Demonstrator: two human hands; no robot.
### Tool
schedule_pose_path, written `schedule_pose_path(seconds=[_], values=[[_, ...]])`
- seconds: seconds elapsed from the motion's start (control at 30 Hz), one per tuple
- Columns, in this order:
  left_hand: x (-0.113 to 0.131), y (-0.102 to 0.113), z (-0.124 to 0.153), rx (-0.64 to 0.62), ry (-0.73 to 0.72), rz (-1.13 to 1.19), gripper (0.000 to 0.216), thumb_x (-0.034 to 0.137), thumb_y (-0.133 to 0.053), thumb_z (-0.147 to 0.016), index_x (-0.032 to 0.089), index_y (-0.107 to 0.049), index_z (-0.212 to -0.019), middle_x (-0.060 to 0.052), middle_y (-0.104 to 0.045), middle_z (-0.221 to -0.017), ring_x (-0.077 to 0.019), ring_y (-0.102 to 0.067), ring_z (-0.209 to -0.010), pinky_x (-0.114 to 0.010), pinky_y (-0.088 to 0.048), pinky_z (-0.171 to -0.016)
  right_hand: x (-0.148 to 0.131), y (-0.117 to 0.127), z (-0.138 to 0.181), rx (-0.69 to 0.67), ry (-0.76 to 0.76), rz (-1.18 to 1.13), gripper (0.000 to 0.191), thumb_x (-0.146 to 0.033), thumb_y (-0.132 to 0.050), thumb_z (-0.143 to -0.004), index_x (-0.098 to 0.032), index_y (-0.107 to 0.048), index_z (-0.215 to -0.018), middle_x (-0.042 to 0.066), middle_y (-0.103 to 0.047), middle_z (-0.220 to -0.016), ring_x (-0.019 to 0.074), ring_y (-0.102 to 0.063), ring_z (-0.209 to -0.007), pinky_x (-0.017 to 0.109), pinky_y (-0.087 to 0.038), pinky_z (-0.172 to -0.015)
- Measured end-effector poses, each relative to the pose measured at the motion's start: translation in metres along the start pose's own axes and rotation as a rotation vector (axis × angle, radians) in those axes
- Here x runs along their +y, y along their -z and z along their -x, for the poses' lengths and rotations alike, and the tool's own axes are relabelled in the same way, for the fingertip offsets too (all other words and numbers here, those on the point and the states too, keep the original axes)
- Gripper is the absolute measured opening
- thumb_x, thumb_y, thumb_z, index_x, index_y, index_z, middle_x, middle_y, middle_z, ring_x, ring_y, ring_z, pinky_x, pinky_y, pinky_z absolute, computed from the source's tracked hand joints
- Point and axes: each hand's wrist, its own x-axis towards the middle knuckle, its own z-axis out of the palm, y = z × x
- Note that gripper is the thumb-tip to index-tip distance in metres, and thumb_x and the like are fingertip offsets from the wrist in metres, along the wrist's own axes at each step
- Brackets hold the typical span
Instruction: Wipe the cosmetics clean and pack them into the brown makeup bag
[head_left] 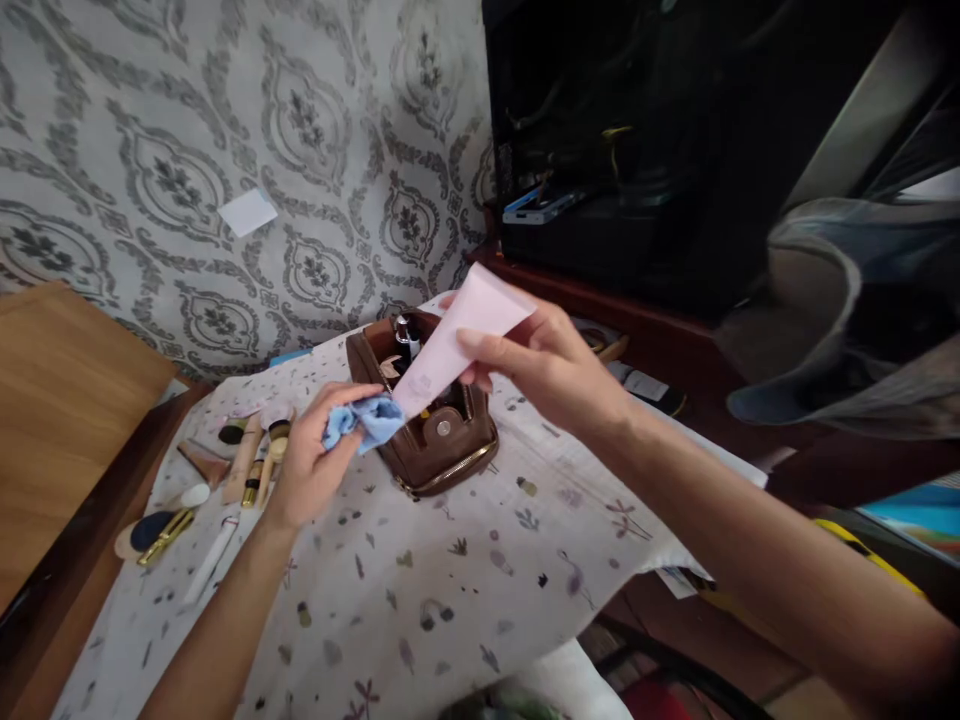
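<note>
We see the right hand (551, 375) pinched on the flat crimped end of a pale pink tube (457, 345), thumb below and fingers above, so that the tube slants down and leftward toward the other hand; the left hand (315, 460) is closed around a small blue cloth (366, 422), which is bunched against the tube's lower end, so we cannot see the cap; the two hands are near each other but do not touch, joined only by tube and cloth. Just behind and below both hands stands an open brown leather pouch (439, 440) with a snap button on its front and a gold zip along its base; the tube hangs right above its mouth, and inside we make out a dark bottle with a silvery top (407, 335), the rest being too shadowed to tell. To the left of the left hand, a row of makeup brushes (251, 460) and gold-trimmed applicators (166, 535) lies on the white cloth printed with small flowers (465, 580), which spreads under both forearms; beyond the brushes a wooden board (67, 400) lies well apart from the hands; behind the right hand stands a dark cabinet (637, 150), and above the left hand a grey patterned wall (225, 130).
</note>
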Motion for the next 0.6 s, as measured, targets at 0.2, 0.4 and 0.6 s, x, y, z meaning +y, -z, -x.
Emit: schedule_pose_path(seconds=[0.2,0.4,0.6], values=[[-0.014,-0.002,0.004,-0.05,-0.28,-0.629,0.05,0.007,-0.042,-0.093,0.026,-0.064,-0.134,-0.012,-0.058,-0.124,-0.0268,-0.057,-0.116,-0.042,-0.053,-0.095,0.013,0.018,-0.041,0.021,0.107,0.221,0.036,-0.047,-0.073,-0.088,-0.022,-0.067,-0.112,0.002,-0.067,-0.089,0.0137,-0.062,-0.072,0.026,-0.057,-0.063],[-0.022,-0.012,0.022,0.092,-0.309,-0.671,0.048,0.005,-0.045,-0.094,0.024,-0.063,-0.134,-0.012,-0.057,-0.122,-0.0253,-0.059,-0.111,-0.038,-0.052,-0.091,0.045,-0.004,-0.091,-0.248,-0.012,0.443,0.009,-0.018,-0.069,-0.088,-0.016,-0.071,-0.096,-0.002,-0.066,-0.072,0.0125,-0.065,-0.064,0.024,-0.054,-0.063],[-0.027,-0.02,0.02,0.132,-0.279,-0.584,0.044,0.005,-0.048,-0.093,0.021,-0.065,-0.13,-0.012,-0.055,-0.121,-0.0243,-0.059,-0.112,-0.035,-0.051,-0.091,0.066,-0.029,-0.125,-0.409,-0.274,0.597,0.01,-0.007,-0.069,-0.086,-0.013,-0.072,-0.093,-0.001,-0.069,-0.069,0.0118,-0.067,-0.06,0.018,-0.054,-0.056]])
